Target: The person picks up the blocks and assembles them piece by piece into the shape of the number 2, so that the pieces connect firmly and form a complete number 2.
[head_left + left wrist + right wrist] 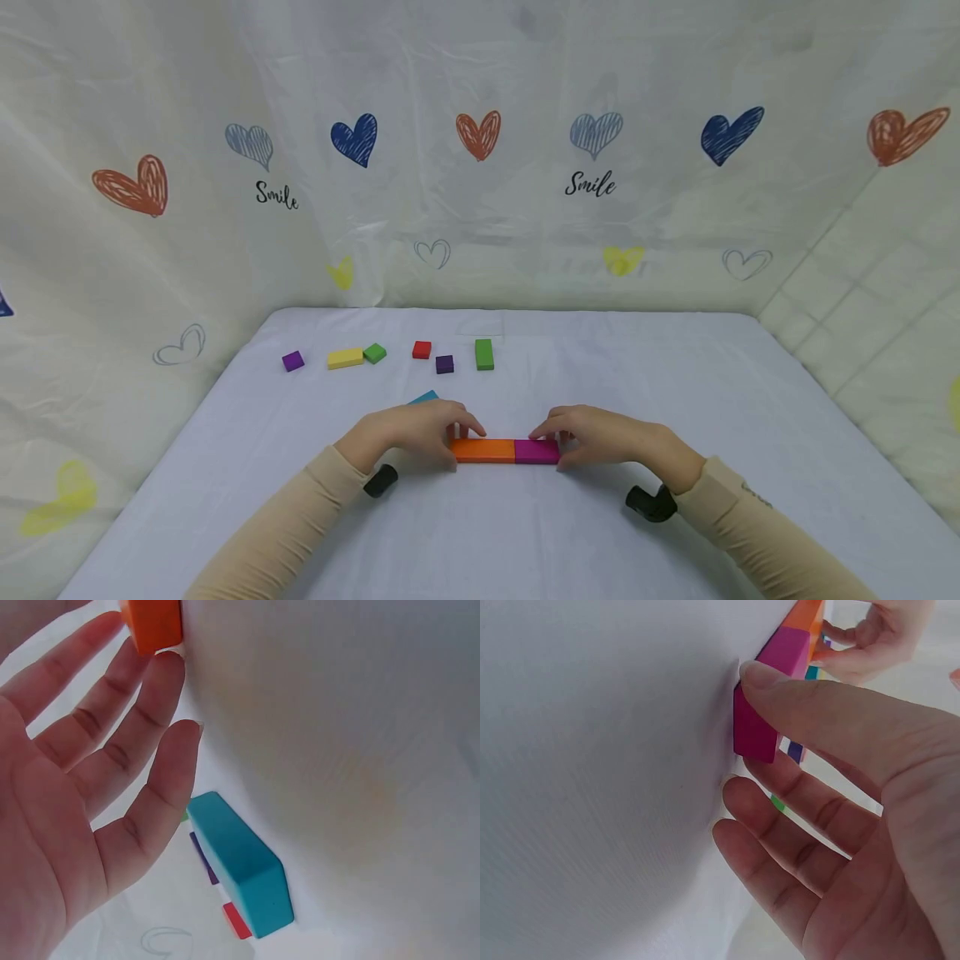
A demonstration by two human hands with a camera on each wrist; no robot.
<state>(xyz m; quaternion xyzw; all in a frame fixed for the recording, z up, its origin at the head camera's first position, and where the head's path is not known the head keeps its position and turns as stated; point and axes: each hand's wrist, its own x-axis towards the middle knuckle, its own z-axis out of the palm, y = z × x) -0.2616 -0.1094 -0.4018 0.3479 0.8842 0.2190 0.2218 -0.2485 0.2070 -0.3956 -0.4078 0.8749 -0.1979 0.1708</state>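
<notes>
An orange block (483, 451) and a magenta block (537, 452) lie end to end in one row on the white cloth. My left hand (427, 427) grips the orange block at its left end, thumb on the near side and fingertips at the far side. At the row's other end, my right hand (603, 435) pinches the magenta block between thumb and index finger. The other right-hand fingers (761, 832) sit apart from it in the right wrist view. Behind my left hand lies a blue block (240, 855), partly hidden in the head view.
Farther back lie a purple block (293, 361), a yellow block (345, 358) touching a small green block (374, 353), a red block (422, 350), a dark purple block (445, 364) and a longer green block (484, 354). A heart-printed curtain (525, 225) hangs behind the table.
</notes>
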